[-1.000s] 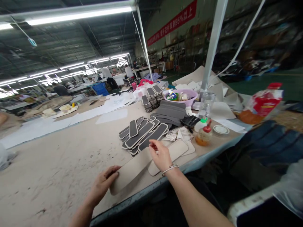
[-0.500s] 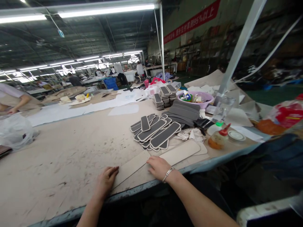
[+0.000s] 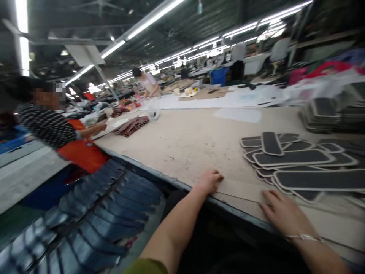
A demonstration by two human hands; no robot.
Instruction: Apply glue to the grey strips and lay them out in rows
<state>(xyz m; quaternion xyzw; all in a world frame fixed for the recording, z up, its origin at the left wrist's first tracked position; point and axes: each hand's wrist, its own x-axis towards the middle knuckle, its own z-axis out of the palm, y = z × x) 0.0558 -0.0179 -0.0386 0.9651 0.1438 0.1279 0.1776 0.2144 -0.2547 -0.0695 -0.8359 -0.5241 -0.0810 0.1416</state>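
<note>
A long beige strip of sheet material lies along the near edge of the table, stretching between my hands. At its left end, my left hand has its fingers curled and pressed together on the strip. My right hand, with a bracelet at the wrist, rests farther right, its thumb and fingers apart and its fingertips touching the strip. Just beyond it sits a loose pile of dark grey rounded pieces with pale borders. The picture is blurred, so finger contact is not sharp.
Stacked grey pieces stand at the back right. Brown folded pieces lie at the table's left end, near a co-worker in an orange apron. Blue-grey layered material fills the space below left. Another person stands behind.
The view has swung left, bringing the co-worker and the blue-grey material into sight. The bowl and bottles at the right have left the frame. Both hands remain at the strip.
</note>
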